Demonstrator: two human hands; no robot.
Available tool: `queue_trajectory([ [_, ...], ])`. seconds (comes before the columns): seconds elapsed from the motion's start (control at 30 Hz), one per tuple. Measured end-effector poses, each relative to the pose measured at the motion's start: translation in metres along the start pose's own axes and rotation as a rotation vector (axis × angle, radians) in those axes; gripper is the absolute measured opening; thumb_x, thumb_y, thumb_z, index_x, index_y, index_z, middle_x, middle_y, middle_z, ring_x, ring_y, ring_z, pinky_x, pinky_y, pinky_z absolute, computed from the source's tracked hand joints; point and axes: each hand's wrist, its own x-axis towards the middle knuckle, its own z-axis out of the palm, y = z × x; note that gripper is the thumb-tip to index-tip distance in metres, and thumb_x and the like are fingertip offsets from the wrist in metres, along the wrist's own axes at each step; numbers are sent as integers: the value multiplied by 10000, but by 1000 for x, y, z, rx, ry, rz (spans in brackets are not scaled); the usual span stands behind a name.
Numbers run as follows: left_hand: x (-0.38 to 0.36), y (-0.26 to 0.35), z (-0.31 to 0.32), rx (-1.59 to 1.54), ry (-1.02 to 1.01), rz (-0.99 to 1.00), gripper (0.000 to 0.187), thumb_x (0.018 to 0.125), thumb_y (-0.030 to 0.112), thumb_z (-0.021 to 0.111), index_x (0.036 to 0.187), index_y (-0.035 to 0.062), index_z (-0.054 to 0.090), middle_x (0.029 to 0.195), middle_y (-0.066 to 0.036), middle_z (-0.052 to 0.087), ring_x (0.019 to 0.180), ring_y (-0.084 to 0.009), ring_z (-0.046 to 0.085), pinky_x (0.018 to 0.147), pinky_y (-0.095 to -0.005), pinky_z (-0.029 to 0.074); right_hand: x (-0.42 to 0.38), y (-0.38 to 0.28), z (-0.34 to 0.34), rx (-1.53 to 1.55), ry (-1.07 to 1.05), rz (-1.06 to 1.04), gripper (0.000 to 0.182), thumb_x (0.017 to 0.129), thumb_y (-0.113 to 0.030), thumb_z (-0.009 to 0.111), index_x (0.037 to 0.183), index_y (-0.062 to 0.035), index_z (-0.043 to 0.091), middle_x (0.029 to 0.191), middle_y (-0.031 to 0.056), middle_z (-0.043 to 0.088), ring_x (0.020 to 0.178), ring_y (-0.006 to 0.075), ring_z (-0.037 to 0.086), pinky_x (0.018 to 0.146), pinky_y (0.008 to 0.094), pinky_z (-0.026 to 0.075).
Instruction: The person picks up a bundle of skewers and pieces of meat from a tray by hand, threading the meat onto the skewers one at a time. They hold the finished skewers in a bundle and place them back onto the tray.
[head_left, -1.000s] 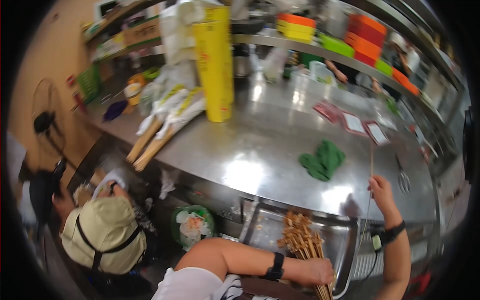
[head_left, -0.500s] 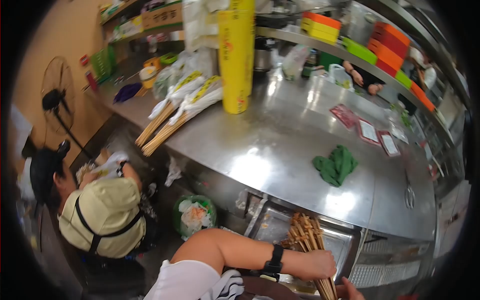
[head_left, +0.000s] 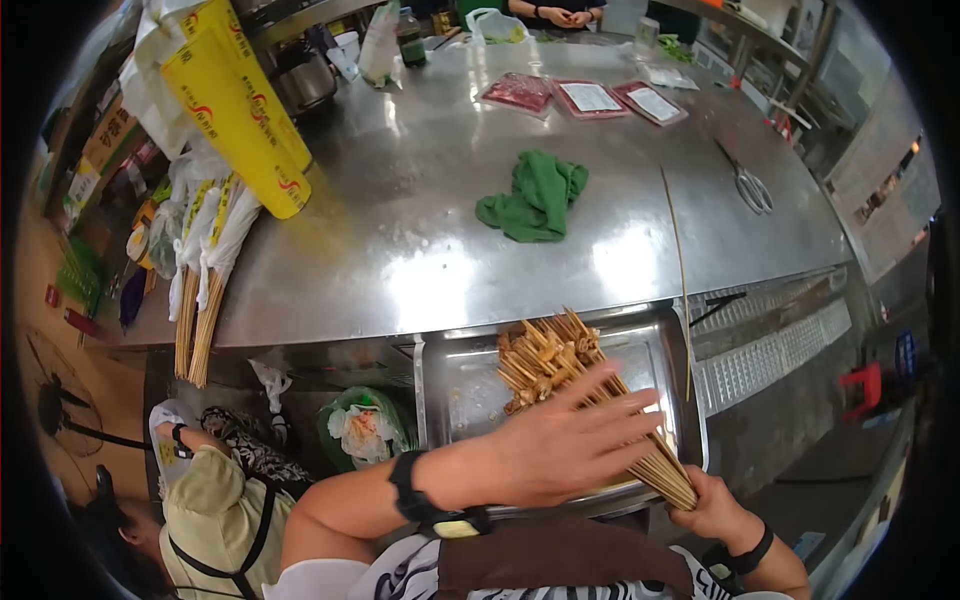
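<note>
A bundle of food skewers point(head_left: 560, 360) lies slantwise over a metal tray point(head_left: 460, 400), browned food pieces at the far end and bare sticks toward me. My right hand point(head_left: 715, 505) is wrapped round the stick ends at the lower right. Across the middle of the bundle stretches my left hand point(head_left: 560, 440), fingers spread and extended over the sticks, hiding part of them. The tray sits just below the steel table's near edge.
On the steel table point(head_left: 370, 300) lie a green cloth point(head_left: 535, 195), scissors point(head_left: 752, 190) and packs of red meat point(head_left: 590, 98). Yellow rolls point(head_left: 235, 110) and wrapped bundles of sticks point(head_left: 215, 240) stand left. A green-lined bin point(head_left: 365, 430) and a seated person point(head_left: 225, 510) are lower left.
My left hand has let go of the sticks and spread its fingers; my right hand now grips their ends. The view has swung right, and the bundle lies more slanted.
</note>
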Motion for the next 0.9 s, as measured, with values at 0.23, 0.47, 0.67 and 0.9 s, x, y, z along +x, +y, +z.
queue_trajectory([
  [0.23, -49, -39, -17, -191, 603, -692, 589, 934, 352, 411, 1338, -64, 309, 1373, -242, 340, 1305, -334, 302, 1074, -413, 206, 14, 2, 9, 3, 105, -30, 467, 663, -74, 682, 1107, -37, 539, 875, 162, 634, 808, 276, 650, 701, 315, 504],
  [0.47, -30, -73, -24, -421, 542, -635, 613, 978, 423, 185, 1424, 5, 147, 1467, -173, 205, 1363, -285, 187, 1094, -415, 182, 11, -9, 4, -132, 138, -124, 500, 645, -100, 734, 1106, -54, 549, 957, 146, 626, 837, 296, 644, 709, 332, 516],
  [0.67, -30, -69, -26, -232, 263, -538, 599, 965, 329, 281, 1373, -101, 191, 1435, -256, 219, 1345, -358, 207, 1100, -376, 153, -3, -31, -4, -174, 85, -94, 543, 698, -86, 665, 1204, -92, 467, 918, 223, 603, 891, 397, 588, 730, 429, 480],
  [0.9, -42, -63, -18, -341, 138, -807, 510, 930, 249, 449, 1347, -22, 339, 1362, -192, 397, 1261, -292, 387, 1047, -337, 285, -4, -30, -2, -219, 156, -132, 349, 716, -137, 635, 1044, -81, 528, 866, 207, 605, 836, 392, 582, 677, 439, 471],
])
